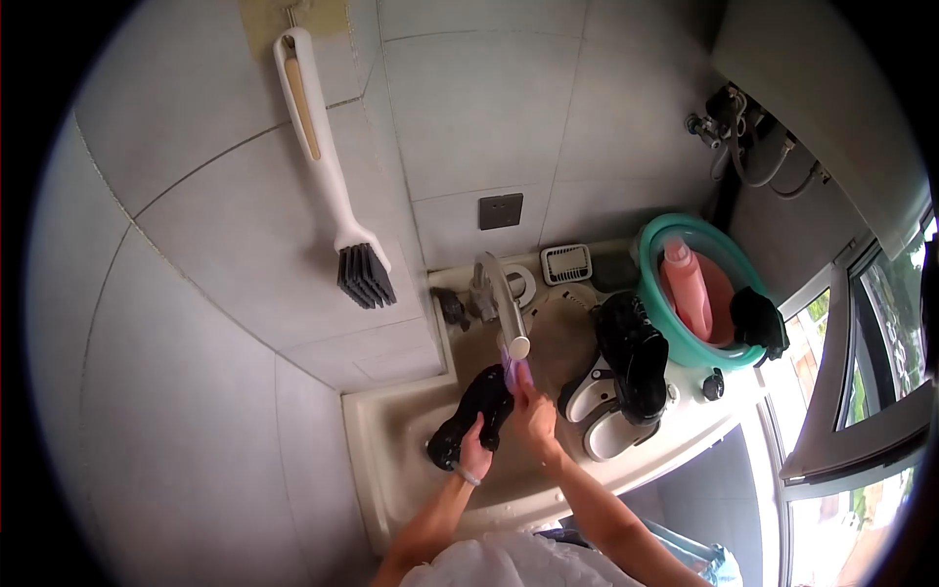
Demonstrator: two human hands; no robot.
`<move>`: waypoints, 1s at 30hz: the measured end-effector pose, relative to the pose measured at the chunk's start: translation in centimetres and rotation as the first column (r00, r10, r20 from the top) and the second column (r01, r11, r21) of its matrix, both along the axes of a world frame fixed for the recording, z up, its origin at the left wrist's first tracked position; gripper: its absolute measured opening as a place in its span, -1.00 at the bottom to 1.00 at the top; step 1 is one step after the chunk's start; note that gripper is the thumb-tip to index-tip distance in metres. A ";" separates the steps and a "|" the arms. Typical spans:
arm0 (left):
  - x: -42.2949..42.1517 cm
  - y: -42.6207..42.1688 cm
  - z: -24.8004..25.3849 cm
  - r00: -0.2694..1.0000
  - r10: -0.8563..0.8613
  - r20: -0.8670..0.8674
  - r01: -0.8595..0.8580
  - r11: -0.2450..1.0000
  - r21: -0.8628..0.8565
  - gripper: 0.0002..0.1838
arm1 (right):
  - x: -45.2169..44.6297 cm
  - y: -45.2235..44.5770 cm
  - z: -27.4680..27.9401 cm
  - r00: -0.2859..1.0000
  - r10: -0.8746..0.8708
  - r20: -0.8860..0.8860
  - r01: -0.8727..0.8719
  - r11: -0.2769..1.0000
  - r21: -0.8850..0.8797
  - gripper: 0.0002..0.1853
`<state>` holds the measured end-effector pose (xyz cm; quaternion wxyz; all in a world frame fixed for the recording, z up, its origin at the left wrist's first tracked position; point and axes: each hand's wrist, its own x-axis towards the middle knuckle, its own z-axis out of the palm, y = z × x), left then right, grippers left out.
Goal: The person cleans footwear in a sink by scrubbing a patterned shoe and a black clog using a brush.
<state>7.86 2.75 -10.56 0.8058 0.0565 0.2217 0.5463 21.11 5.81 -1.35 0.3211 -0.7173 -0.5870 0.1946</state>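
Over the sink basin, my left hand (476, 450) is closed around a wet-looking black shoe (477, 409), which lies slantwise below the faucet. Beside its upper end, my right hand (534, 415) grips a small light-purple object (511, 370); fingers and the spout cover part of it, so its kind is unclear. The spout of the metal faucet (504, 303) ends just above that object. To the right of my right hand sit a black clog (631, 357) and light-soled black footwear (618, 433), partly overlapping on the sink.
A teal basin (650, 256) at the right holds a pink bottle (688, 291), with a black cloth (759, 321) over its rim. A white soap dish (566, 263) stands at the back. On the left wall hangs a long-handled brush (328, 176). An open window (885, 338) is at the right.
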 end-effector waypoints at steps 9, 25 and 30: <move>-2.5 -0.1 1.7 -0.026 -0.030 -0.999 0.687 0.726 -0.040 -0.50 | 4.7 -5.0 4.1 0.949 0.302 -0.094 -0.312 0.943 -0.113 -0.55; 0.9 5.5 7.1 -0.182 0.546 -0.818 0.970 0.236 -0.058 -0.38 | 3.3 -3.8 1.9 0.871 0.153 -0.466 -0.207 0.976 -0.067 -0.53; -1.2 5.9 9.4 -0.207 0.619 -0.757 0.976 0.187 -0.115 -0.57 | 1.3 -5.2 1.1 0.894 0.228 -0.385 -0.227 0.973 0.051 -0.54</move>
